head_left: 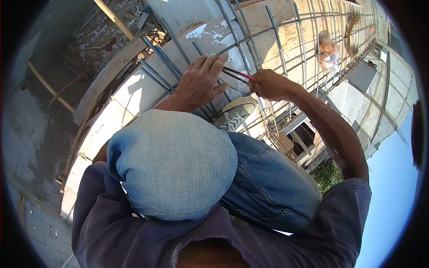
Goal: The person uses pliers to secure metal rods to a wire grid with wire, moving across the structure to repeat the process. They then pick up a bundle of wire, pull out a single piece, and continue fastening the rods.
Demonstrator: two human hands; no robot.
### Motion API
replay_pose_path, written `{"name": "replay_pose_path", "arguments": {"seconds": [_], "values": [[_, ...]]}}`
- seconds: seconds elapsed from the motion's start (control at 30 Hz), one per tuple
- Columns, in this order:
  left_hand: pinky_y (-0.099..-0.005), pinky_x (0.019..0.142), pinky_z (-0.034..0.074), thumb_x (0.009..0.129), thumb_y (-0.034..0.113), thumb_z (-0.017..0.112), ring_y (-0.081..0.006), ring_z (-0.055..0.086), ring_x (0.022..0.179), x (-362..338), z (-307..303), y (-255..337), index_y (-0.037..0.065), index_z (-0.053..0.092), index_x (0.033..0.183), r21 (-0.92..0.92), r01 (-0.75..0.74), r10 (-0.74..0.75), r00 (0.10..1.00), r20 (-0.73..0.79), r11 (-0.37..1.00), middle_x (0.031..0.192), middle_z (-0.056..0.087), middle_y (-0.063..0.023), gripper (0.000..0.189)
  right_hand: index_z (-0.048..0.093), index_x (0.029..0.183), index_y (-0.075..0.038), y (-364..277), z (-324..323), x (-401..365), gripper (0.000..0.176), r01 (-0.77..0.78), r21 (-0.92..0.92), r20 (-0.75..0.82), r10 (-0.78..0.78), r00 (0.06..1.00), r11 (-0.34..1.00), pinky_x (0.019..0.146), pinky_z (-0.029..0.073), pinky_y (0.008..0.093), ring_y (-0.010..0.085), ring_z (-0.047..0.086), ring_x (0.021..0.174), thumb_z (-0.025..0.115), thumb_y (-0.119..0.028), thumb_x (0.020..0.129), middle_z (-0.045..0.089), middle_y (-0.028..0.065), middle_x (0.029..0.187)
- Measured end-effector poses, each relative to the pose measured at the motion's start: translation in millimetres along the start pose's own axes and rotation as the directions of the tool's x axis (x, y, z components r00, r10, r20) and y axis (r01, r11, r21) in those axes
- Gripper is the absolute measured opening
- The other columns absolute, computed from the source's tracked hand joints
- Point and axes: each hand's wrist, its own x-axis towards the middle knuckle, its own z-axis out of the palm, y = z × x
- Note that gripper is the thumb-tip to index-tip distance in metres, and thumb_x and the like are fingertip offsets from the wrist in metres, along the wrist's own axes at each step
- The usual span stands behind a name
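The plywood deck (pixel 263 42) fills the frame from 10 o'clock round to 2 o'clock. It sits high above a rubble-strewn floor (pixel 103 35) at 11 o'clock, with a block wall (pixel 27 134) at 9 o'clock and open sky at 4 o'clock. A rebar grid (pixel 161 56) lies across the whole deck, long bars and cross bars already in place out to the far edge, so laying the steel looks done. Whether the crossings are tied is too small to tell.

Your denim-clad knees (pixel 174 165) take up the centre, and one grey sneaker (pixel 234 114) stands on the bars just above them. A plastic bag (pixel 328 53) rests on the mesh at 1 o'clock, well away from you.

Your left hand (pixel 199 82) lies on the bars just above centre, fingers together and bent down over them. I cannot tell whether they pinch anything. Your right hand (pixel 270 85), just to its right, is closed around the red-handled pliers (pixel 239 73). The tool's head points at your left fingertips, over one crossing. My judgement is that you are working that single joint, with much of the grid beyond it left.
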Motion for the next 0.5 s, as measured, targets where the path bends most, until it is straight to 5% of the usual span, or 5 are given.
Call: {"name": "replay_pose_path", "arguments": {"seconds": [0.1,0.23,0.33,0.4,0.5], "values": [[-0.0442,0.092,0.044,0.075,0.029,0.074,-0.0310,0.057,0.106,22.6,29.2,26.5,0.002,0.044,0.125,-0.051,-0.170,0.170,0.985,-0.014,0.984,0.117,0.056,-0.0161,0.063,0.057,0.076,-0.003,36.9,-18.5,15.9,0.023,-0.028,0.660,0.234,-0.170,0.957,0.751,0.041,0.041,0.0211,0.0070,0.049,0.051,0.053,-0.018,0.093,0.051,-0.0004,0.064],[-0.0418,0.073,0.051,0.075,0.026,0.072,-0.0307,0.064,0.081,45.5,66.4,15.2,0.002,0.055,0.103,-0.197,-0.143,0.146,0.989,0.002,0.970,0.088,0.063,-0.0135,0.041,0.057,0.084,0.000,12.4,-37.1,4.7,0.020,-0.350,0.718,0.404,0.050,0.914,0.601,0.044,0.046,0.0211,0.0111,0.055,0.052,0.057,-0.019,0.091,0.056,0.0047,0.066],[-0.0418,0.061,0.051,0.076,0.019,0.068,-0.0324,0.064,0.065,50.7,68.6,12.9,0.003,0.057,0.089,-0.254,-0.112,0.135,0.988,0.073,0.961,0.070,0.062,-0.0128,0.024,0.058,0.102,0.004,-21.4,-52.4,-9.2,0.030,-0.171,-0.001,0.209,0.167,0.964,0.985,0.061,0.053,0.0372,0.0253,0.063,0.065,0.065,-0.018,0.082,0.062,0.0123,0.079],[-0.0420,0.056,0.051,0.077,0.016,0.065,-0.0342,0.063,0.059,60.6,68.8,5.0,0.003,0.057,0.084,-0.280,-0.088,0.111,0.992,0.067,0.956,0.062,0.060,-0.0129,0.016,0.056,0.109,0.004,-40.3,-20.0,-27.5,0.042,-0.232,-0.573,-0.374,0.001,0.927,0.786,0.082,0.050,0.0434,0.0288,0.062,0.090,0.065,-0.020,0.077,0.062,0.0158,0.097],[-0.0440,0.059,0.051,0.076,0.013,0.062,-0.0375,0.062,0.063,67.4,73.1,0.0,0.002,0.058,0.089,-0.313,-0.051,0.112,0.978,0.178,0.949,0.071,0.064,-0.0170,0.017,0.057,0.104,0.002,-31.6,4.4,-23.3,0.034,-0.310,-0.626,-0.503,-0.067,0.862,0.715,0.083,0.045,0.0377,0.0272,0.056,0.098,0.058,-0.018,0.078,0.059,0.0142,0.100]]}}
